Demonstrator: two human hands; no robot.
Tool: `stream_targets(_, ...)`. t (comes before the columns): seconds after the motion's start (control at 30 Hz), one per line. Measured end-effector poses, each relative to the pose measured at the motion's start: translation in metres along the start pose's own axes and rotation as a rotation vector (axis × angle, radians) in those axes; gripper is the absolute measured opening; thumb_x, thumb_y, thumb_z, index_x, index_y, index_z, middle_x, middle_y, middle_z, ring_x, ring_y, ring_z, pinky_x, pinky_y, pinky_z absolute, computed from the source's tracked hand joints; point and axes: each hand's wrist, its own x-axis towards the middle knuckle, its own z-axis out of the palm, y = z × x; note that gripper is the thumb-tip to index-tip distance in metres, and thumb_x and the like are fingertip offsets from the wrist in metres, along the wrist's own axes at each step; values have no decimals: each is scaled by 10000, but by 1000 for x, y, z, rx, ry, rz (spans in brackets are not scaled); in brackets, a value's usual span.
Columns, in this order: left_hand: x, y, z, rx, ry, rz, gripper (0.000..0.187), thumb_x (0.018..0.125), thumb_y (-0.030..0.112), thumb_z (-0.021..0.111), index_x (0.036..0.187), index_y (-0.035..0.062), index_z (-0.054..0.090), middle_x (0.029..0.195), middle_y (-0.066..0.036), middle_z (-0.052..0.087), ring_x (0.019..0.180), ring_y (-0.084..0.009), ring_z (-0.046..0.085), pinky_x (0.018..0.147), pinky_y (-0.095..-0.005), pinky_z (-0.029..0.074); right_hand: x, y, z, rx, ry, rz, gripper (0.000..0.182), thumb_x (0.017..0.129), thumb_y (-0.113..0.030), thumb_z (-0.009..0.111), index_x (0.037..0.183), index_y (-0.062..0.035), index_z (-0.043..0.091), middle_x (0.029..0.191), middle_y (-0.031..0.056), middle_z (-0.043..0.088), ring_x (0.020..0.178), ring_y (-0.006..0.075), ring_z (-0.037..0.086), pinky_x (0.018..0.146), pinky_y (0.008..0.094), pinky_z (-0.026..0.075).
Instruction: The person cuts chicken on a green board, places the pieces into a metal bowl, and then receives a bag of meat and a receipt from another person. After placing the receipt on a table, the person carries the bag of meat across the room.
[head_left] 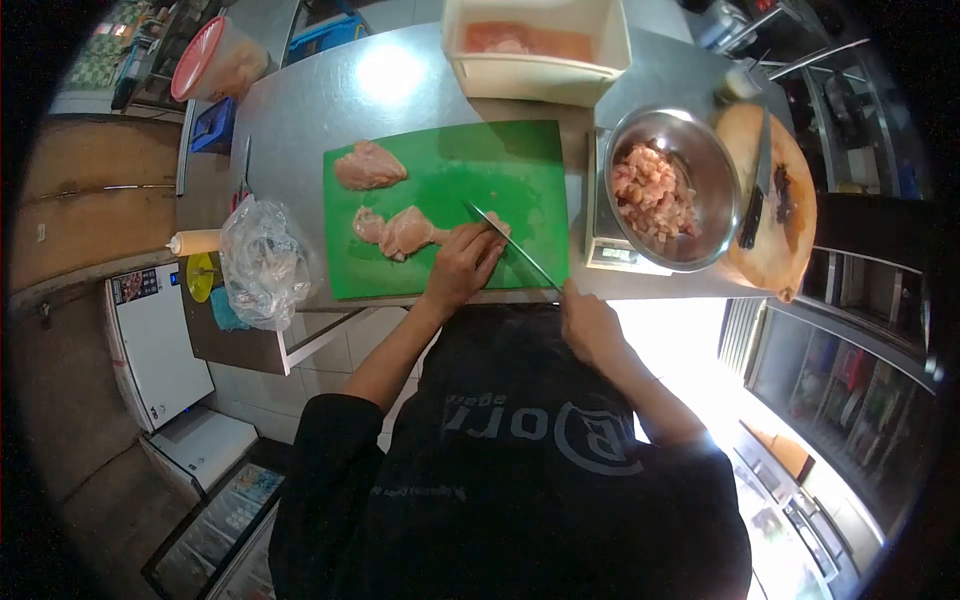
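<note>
Where a slip is likeliest

Our main risk sits near the middle of the near edge of the desk [285, 112], where the green board [460, 165] lies. On it, our left hand [465, 263] rests over a raw meat piece [405, 235], its fingers bunched together; we cannot tell how firmly it presses. Our right hand [590, 325] is closed around the handle of a knife [522, 252], whose blade slants across the board's right half, just beside the left fingertips. The slick meat could slide under that pressure, and then, we judge, the blade could catch a finger, above all if the fingertips are stretched out rather than tucked.

A loose second piece [370, 166] lies toward the board's far left corner, well apart from the knife. The board looks wet; should it shift on the smooth metal desk, the cut could wander too.

Toward the desk's right edge, a steel bowl [717, 190] of chopped meat [650, 188] sits on a scale [600, 257]. A careless elbow against its rim could tip it. Beyond it, on a round wooden board [785, 250], another knife [757, 205] lies uncovered, its black handle toward the near edge, so a hasty reach past the bowl risks a cut
</note>
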Motion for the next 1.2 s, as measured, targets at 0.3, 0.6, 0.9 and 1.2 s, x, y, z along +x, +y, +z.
stream_targets(0.3, 3, 1, 5, 63, 47, 33, 234, 938, 93, 807, 1130, -22, 741, 1215, -161, 740, 1088, -358, 700, 954, -460, 575, 7, 18, 15, -15, -21, 18, 272, 1056, -144, 568, 1306, -51, 513, 923, 307, 734, 877, 526, 740, 762, 639, 573)
stream_targets(0.6, -12, -1, 8, 37, 151, 80, 272, 928, 98, 820, 1152, -27, 732, 1228, -187, 732, 1134, -389, 691, 976, -477, 571, 16, 8, 7, 8, 109, -43, 244, 1132, -283, 534, 1284, -91, 538, 877, 305, 721, 821, 543, 714, 746, 667, 551)
stream_targets(0.9, -15, -6, 5, 26, 102, 57, 246, 928, 76, 807, 1154, 6, 740, 1204, -160, 727, 1138, -388, 682, 999, -499, 560, -5, -14, -22, -57, -40, -25, 239, 1127, -269, 533, 1294, -98, 534, 884, 289, 733, 836, 514, 744, 730, 627, 582)
stream_targets(1.2, -12, -2, 3, 33, 118, 33, 233, 931, 80, 810, 1144, 4, 755, 1176, -151, 736, 1127, -358, 688, 989, -469, 564, 53, -27, 16, -67, -9, -83, 304, 1023, -101, 603, 1296, -33, 487, 891, 285, 749, 894, 511, 761, 765, 628, 593)
